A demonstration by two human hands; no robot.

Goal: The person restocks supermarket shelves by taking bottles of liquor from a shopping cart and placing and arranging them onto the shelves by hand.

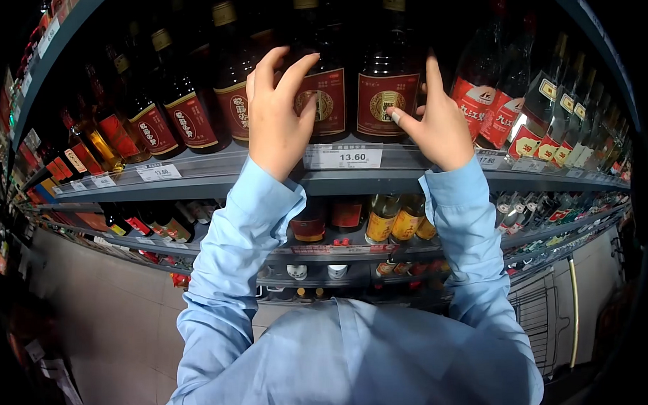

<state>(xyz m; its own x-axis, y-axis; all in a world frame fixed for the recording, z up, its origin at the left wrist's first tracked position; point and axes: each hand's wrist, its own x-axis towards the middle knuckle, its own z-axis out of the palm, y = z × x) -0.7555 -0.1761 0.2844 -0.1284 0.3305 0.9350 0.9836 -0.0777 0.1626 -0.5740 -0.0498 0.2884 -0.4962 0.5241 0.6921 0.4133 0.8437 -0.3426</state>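
Two dark bottles with red-and-gold labels stand upright at the shelf's front, a left one (331, 95) and a right one (381, 86). My left hand (281, 111) is raised before the left bottle, fingers curved and apart, holding nothing. Its thumb overlaps that bottle's label; whether it touches is unclear. Beside the right bottle is my right hand (441, 123), index finger stretched up along the bottle's side and thumb across the label's lower right. A ring shows on this hand. Its other fingers are partly hidden, and no firm grip shows.
A price tag reading 13.60 (342, 157) lines the shelf edge (380, 183). More dark bottles (192, 118) stand left, red-labelled clear bottles (477, 101) right. Lower shelves hold yellow-labelled bottles (405, 225). A shopping cart (538, 316) is at lower right.
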